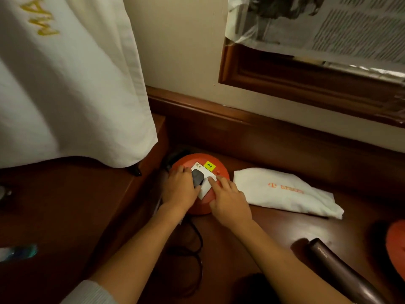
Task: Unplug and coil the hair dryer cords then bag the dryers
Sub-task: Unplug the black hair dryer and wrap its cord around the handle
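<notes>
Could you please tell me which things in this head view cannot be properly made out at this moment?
- Black plug: its lower part is hidden by the left hand.
- Socket face on the orange reel: partly covered by the right hand.
- Hair dryer: cut off by the bottom edge.
- Yellow label: writing too small.
- Orange object: cut off by the right edge.
</notes>
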`<act>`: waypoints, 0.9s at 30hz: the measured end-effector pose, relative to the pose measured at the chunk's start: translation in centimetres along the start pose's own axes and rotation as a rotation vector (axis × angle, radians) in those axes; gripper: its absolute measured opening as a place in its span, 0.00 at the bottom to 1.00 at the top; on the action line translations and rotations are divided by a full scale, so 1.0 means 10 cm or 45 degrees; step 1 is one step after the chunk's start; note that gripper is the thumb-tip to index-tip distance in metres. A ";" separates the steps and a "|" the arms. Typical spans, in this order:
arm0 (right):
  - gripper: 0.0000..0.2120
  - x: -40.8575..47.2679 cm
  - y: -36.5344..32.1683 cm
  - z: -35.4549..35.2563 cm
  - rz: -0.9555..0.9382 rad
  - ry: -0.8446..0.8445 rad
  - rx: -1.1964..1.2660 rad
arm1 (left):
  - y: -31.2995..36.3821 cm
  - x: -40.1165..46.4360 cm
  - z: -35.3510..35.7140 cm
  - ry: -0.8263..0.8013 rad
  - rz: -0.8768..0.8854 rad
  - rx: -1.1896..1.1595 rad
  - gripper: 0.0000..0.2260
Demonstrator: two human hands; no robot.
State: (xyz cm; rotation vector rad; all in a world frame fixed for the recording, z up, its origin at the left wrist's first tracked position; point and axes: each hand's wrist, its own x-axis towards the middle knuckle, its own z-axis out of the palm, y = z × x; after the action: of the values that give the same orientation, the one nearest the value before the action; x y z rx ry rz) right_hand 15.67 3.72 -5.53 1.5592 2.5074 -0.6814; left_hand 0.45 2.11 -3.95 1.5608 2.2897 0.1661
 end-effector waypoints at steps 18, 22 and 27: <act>0.35 -0.08 0.13 0.04 -0.038 -0.045 0.248 | 0.22 0.26 -0.09 -0.128 -0.066 0.163 0.25; 0.36 -0.09 0.14 0.04 -0.043 -0.049 0.230 | 0.23 0.28 -0.13 -0.186 -0.039 0.135 0.25; 0.37 -0.09 0.11 0.03 -0.013 -0.057 0.227 | 0.22 0.32 -0.25 -0.240 -0.028 0.065 0.19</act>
State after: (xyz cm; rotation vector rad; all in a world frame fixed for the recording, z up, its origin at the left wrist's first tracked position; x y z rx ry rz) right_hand 17.03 3.27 -5.86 1.5676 2.4835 -0.9534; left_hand 0.46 6.17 -1.68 1.5062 2.1786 -0.0436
